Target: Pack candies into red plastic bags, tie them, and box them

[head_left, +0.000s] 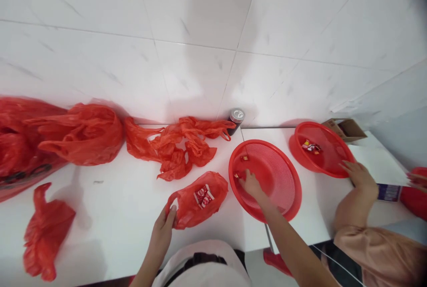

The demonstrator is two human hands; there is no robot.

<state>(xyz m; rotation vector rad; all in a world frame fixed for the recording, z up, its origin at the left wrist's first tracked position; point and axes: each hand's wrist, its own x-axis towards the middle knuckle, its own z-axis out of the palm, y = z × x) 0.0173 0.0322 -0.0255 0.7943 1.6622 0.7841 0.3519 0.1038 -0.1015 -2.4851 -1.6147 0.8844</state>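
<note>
My left hand (165,220) is closed on the handle edge of a red plastic bag (190,213), which lies spread open on the white table. Small red-and-white wrapped snack packets (204,196) rest in or under the thin film of that bag. Inside a red plastic basket (295,198) with mesh sides is my right hand (251,185), reaching down with its fingers apart. Just beyond its fingertips lies a small red wrapped piece (236,175). Another small gold-and-red wrapped piece (244,158) sits farther back in the basket.
Crumpled red bags (187,145) lie along the wall beside a dark can (237,116). Filled red bags (83,136) stand left, with a tied one (46,233) nearer. At right, a co-worker's hand (360,175) touches a second basket (328,145), near a cardboard box (347,129).
</note>
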